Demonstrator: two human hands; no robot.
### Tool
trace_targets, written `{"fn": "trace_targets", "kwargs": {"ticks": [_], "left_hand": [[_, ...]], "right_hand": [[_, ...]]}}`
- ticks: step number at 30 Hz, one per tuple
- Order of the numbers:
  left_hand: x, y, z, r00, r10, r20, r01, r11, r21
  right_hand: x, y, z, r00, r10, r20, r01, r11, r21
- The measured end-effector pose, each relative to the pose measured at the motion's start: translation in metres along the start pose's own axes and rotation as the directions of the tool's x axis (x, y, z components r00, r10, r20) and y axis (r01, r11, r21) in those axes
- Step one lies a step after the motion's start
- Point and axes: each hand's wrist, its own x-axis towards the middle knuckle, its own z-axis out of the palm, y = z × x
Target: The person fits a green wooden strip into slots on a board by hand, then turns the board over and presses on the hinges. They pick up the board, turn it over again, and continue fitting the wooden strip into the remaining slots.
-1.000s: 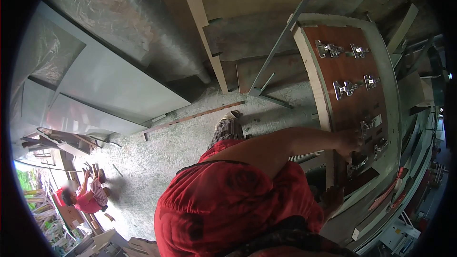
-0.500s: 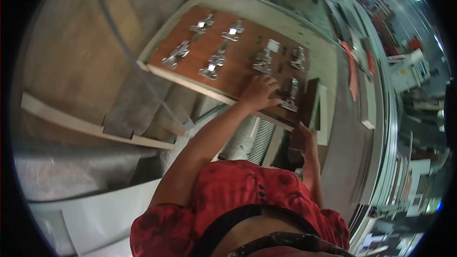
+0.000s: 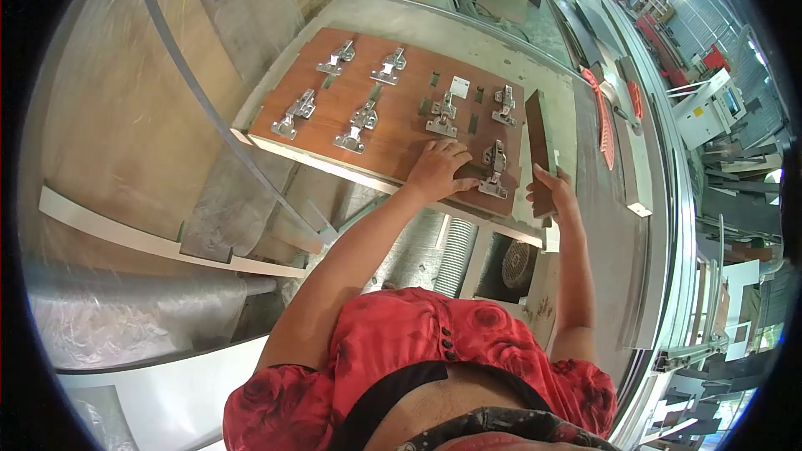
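A reddish-brown wooden board lies flat in front of me, with several metal cabinet hinges spread over it. My left hand rests on its near edge, fingers out and loosely apart, the thumb close to a hinge at the near right corner. To the right of the board, my right hand grips the near end of a narrow dark-brown wooden strip. That strip stands on edge, beside the board. A small white label sits by one of the hinges.
Beneath the board is a pale worktop. Red-handled tools lie on the surface to the right, near a long light block. Below the worktop's near edge runs a ribbed hose. Large wrapped panels stand at left.
My right hand has moved forward and away from my body, with the strip in its grip. My left hand stays on the board. The view has shifted slightly and become sharper.
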Motion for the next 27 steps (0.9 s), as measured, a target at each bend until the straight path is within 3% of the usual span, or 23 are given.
{"fn": "trace_targets", "kwargs": {"ticks": [13,15,24,27], "left_hand": [[0.0,0.001,0.001,0.999,0.013,-0.033,-0.012,1.0,0.016],[0.0,0.0,0.001,0.999,0.015,-0.034,-0.015,1.0,0.008],[0.001,0.002,-0.003,0.999,-0.03,0.045,0.031,0.999,-0.018],[0.001,0.003,-0.004,0.999,-0.025,0.045,0.025,1.0,0.003]], "right_hand": [[0.026,-0.003,0.0,0.994,0.089,0.067,-0.089,0.996,-0.004],[0.036,-0.008,-0.001,1.0,0.001,0.017,-0.001,1.0,0.025],[0.064,-0.011,-0.001,0.998,0.013,0.063,-0.011,0.999,-0.039],[0.057,-0.008,-0.002,0.999,-0.045,0.008,0.044,0.998,0.05]]}}
